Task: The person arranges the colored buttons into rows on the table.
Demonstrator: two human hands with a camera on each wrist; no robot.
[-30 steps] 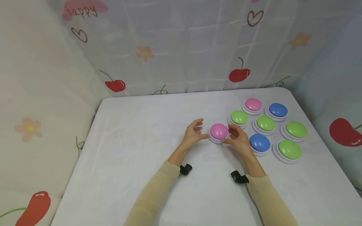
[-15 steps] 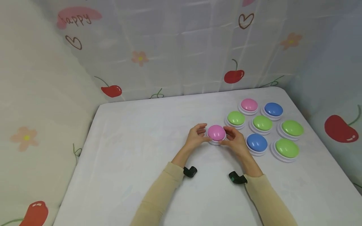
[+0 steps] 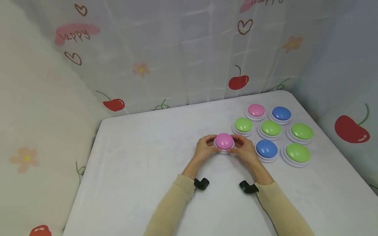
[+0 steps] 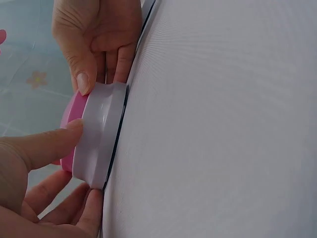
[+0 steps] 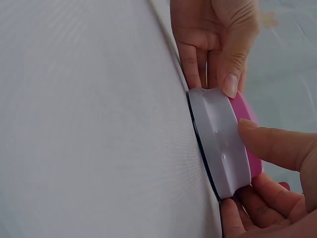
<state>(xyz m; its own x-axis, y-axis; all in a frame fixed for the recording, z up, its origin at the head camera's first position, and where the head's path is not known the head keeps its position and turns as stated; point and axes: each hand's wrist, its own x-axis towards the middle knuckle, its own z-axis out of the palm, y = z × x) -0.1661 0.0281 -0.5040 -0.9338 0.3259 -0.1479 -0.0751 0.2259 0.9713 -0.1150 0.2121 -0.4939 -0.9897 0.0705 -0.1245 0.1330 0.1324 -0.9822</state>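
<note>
A round push button (image 3: 224, 141) with a pink domed top and white base sits between my two hands, near the middle of the table. From its left side my left hand (image 3: 204, 148) grips it, and my right hand (image 3: 244, 149) grips the right side. In the left wrist view, both thumbs press where the white base (image 4: 101, 131) meets the pink dome, with the other fingers curled around the far side. The right wrist view shows the base's dark lower edge (image 5: 204, 153) right at the white tabletop.
To the right stand several more push buttons: a pink one (image 3: 256, 110), blue ones including the near one (image 3: 266, 149), and green ones including the front one (image 3: 298, 153). The white table (image 3: 147, 157) stretches left. Printed curtains (image 3: 177, 59) hang behind and beside it.
My left hand has come in from the left onto the pink button, and both hands' fingers have tightened around it. The head view has shifted slightly; the other buttons stay in place.
</note>
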